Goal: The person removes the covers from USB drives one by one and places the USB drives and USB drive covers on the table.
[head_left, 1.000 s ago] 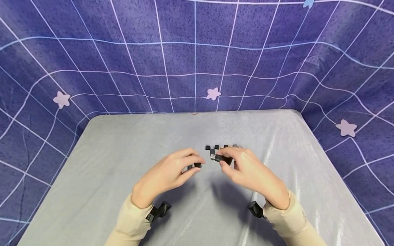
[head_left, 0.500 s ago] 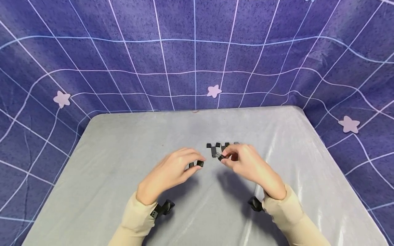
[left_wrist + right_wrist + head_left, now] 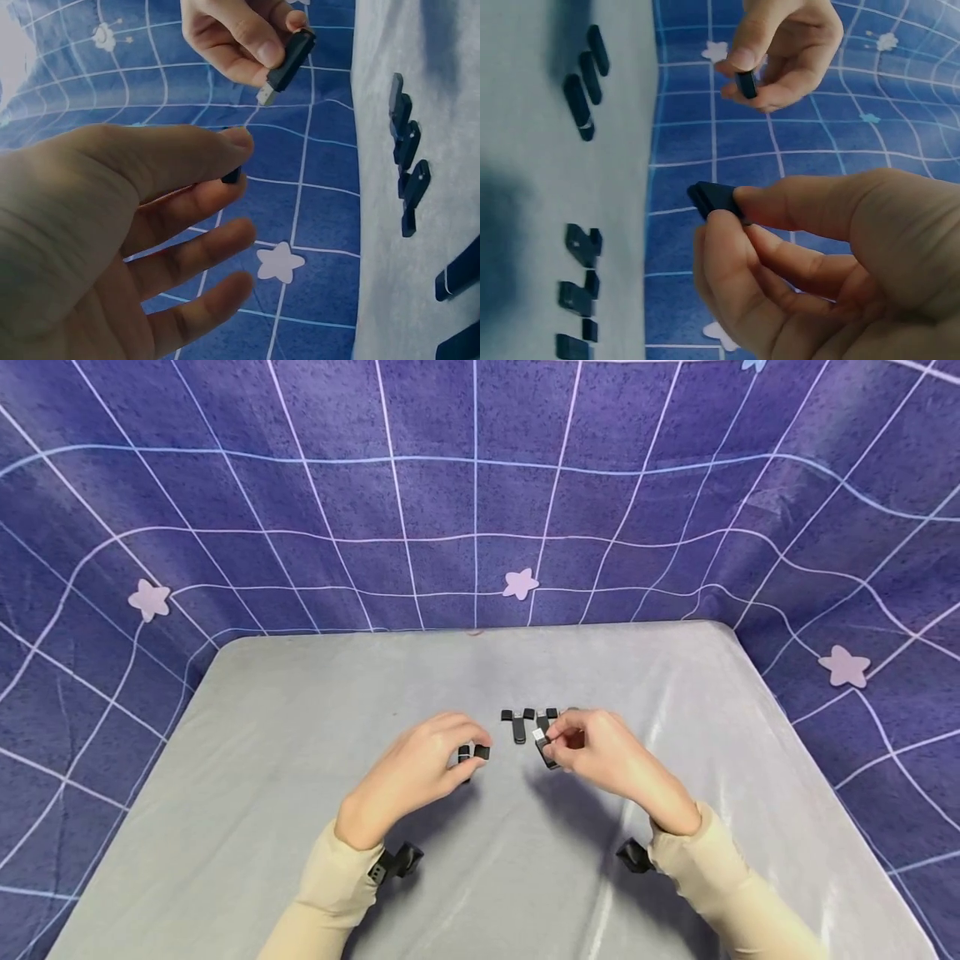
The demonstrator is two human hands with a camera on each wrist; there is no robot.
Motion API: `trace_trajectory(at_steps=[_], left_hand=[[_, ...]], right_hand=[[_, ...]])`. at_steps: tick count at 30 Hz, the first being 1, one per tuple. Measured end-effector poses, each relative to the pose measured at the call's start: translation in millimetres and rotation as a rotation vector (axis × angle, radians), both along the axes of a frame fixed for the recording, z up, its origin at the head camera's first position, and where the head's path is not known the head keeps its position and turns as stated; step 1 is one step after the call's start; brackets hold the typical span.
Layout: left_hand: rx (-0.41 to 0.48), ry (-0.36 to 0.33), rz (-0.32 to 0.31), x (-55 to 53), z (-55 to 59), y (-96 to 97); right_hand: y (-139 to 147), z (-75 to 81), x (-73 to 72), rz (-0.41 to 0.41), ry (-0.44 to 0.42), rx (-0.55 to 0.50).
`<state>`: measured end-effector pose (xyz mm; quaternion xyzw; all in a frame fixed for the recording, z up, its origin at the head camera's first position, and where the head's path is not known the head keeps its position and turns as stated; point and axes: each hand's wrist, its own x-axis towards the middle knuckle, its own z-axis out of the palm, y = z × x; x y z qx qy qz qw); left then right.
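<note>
While I watch the head view, the left hand [image 3: 418,760] pinches a small black cap [image 3: 482,752] above the grey surface [image 3: 337,693], and the right hand [image 3: 600,758] grips a USB stick [image 3: 549,762], slim and black with a bare silver plug [image 3: 537,735]. More black sticks [image 3: 519,731] lie near it, small caps beside them. Through the left wrist view, the stick is held clear of the surface, its plug slanting down toward the left hand. Through the right wrist view, its dark body looks angular and blunt-ended, partly covered by the right hand.
</note>
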<state>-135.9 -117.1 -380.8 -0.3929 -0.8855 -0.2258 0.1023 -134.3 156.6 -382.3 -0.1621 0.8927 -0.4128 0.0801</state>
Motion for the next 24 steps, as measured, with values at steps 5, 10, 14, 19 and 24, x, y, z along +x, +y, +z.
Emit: trace_trajectory(at_steps=[5, 10, 14, 19, 24], left_hand=[[-0.030, 0.019, 0.029, -3.3, -2.7, -1.6], [-0.062, 0.042, 0.040, -5.8, -4.2, -5.2], [-0.104, 0.035, 0.040, -7.5, -3.5, -10.8], [-0.119, -0.023, 0.091, -7.0, -8.8, -17.8], [-0.087, -0.005, 0.172, -12.9, -12.8, -20.9]], right_hand=[[1, -2.8, -2.7, 0.006, -0.005, -0.024], [1, -6.0, -5.8, 0.006, 0.008, -0.023], [1, -6.3, -10.5, 0.002, 0.010, -0.035], [3, -7.3, -17.4, -0.042, -0.015, -0.070], [5, -8.8, -24.6, -0.076, -0.078, -0.099]])
